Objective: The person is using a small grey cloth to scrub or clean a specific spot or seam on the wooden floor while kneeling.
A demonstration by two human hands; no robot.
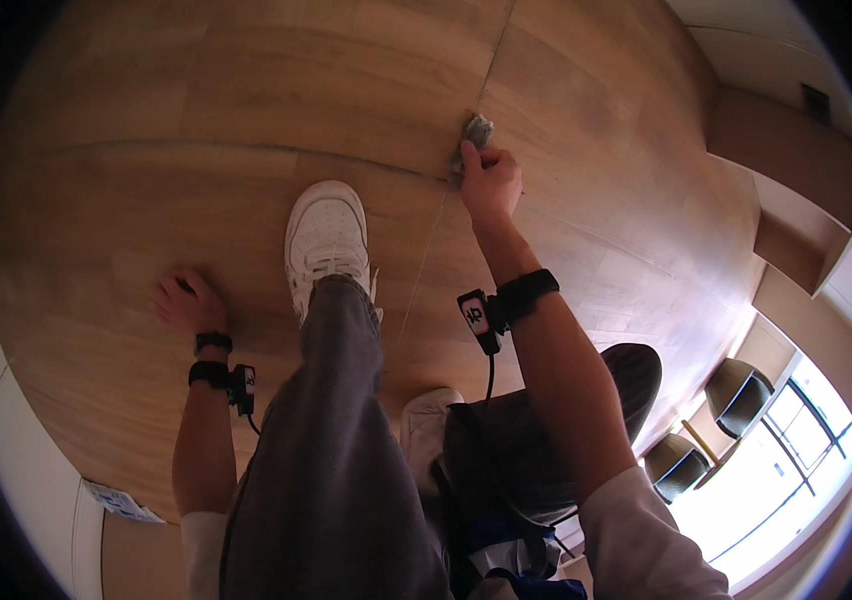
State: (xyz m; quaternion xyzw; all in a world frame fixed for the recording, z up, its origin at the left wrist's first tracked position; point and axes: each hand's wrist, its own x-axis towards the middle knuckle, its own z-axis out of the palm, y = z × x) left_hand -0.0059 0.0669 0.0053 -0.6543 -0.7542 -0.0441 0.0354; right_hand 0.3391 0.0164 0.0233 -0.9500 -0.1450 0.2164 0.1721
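My right hand pinches a crumpled grey wad between thumb and fingers. The wad looks like steel wool or a rag; which one I cannot tell. It presses on the wood-look floor, where two dark seams meet. Left of my white shoe, my left hand is low over the floor, loosely curled, with a gap between thumb and fingers and nothing visible in it. Whether it touches the floor is unclear. Black straps with small wired devices circle both wrists.
Open-fronted wooden shelving stands at the right. Two dark chairs are by a bright window at lower right. A printed sheet lies by the white panel at lower left. My bent right knee is near my right forearm.
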